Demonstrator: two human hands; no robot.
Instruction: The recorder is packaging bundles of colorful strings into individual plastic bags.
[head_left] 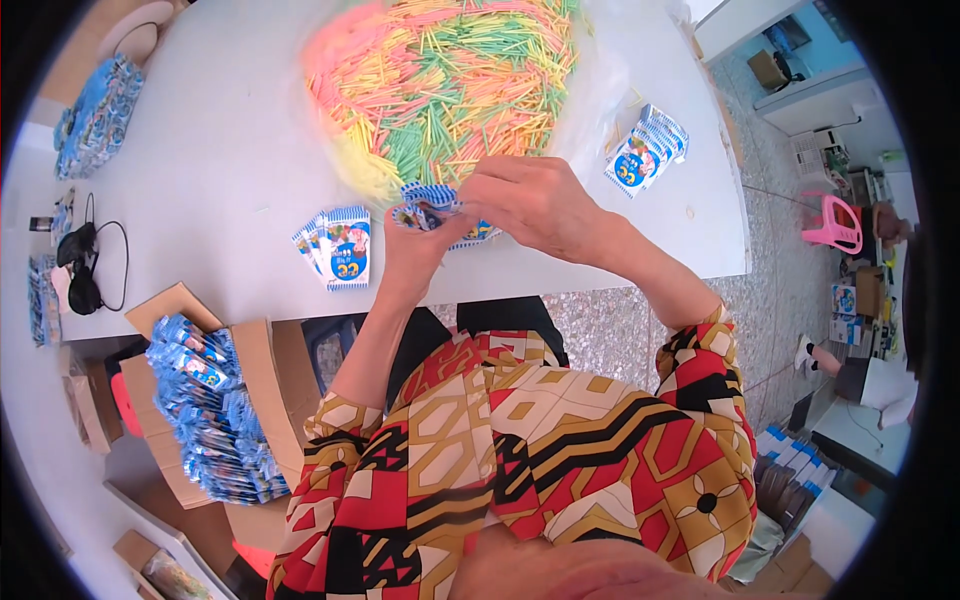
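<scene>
The blue-and-white packet (428, 194) is held upright at the table's near side, just in front of the sticks, pinched between the thumb and fingers of the left hand (418, 248). Beside it, the right hand (527, 203) is bent, its fingers drawn together at the packet's upper edge; whether the film or something else is pinched there cannot be told. Part of another blue-and-white wrapper (478, 235) is seen beneath the right hand.

Just beyond the hands, pink, yellow and green sticks (450, 85) are heaped in clear plastic (598, 85). Near the left hand, a fan of packets (345, 250) is laid on the white table (225, 170); to the right, a stack of packets (645, 152) is spread at a slant. Farther left, a bundle of packets (98, 115) and a black item with a looped cord (82, 268) are set down. Below the table edge, an open carton (268, 375) is filled with blue packets (215, 415). At far right, a pink stool (838, 228) is seen on the speckled floor (605, 325).
</scene>
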